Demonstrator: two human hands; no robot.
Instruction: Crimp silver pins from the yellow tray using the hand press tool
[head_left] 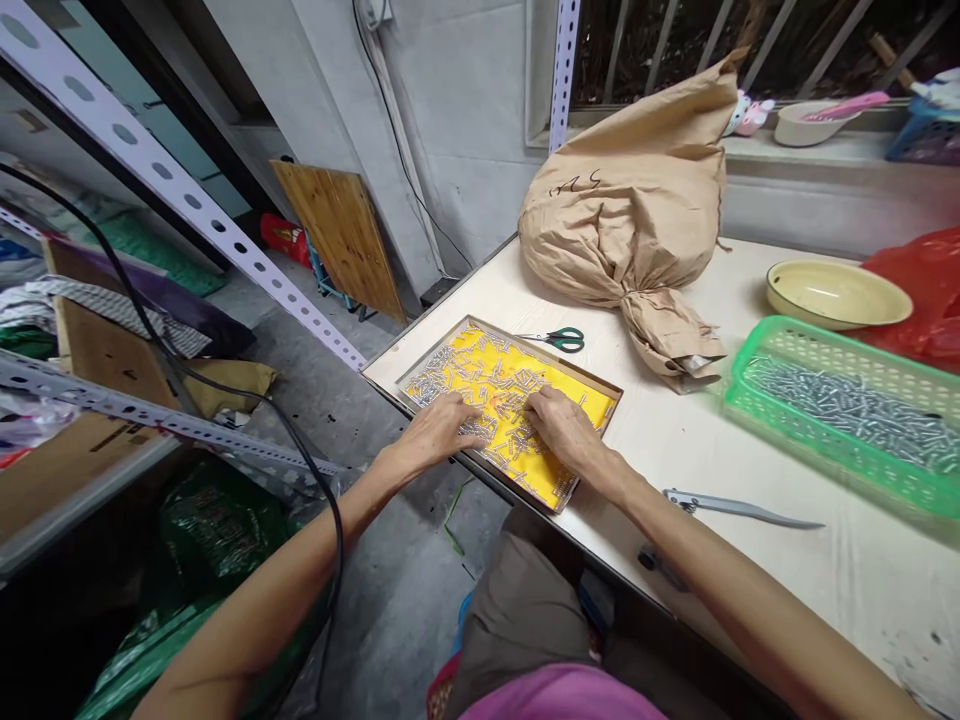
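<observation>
A shallow tray (611,402) with a yellow lining (551,472) lies at the table's near left edge. Many small silvery metal pieces (525,380), which look like screws or pins, are scattered over the yellow. My left hand (442,425) rests over the tray's near left side, thumb and fingers apart among the pieces. On the other side of the middle, my right hand (564,425) has its fingers curled down to the yellow surface; its fingertips are partly hidden, so what they pinch cannot be seen. Scissors with dark green handles (566,340) lie just beyond the tray.
Behind stands a tied brown paper sack (622,220). To the right are a green perforated basket (817,425) of metal pieces, a cream bowl (836,295), a red bag (922,300) and a grey plier-like tool (742,508). A black cable (300,450) hangs at my left arm.
</observation>
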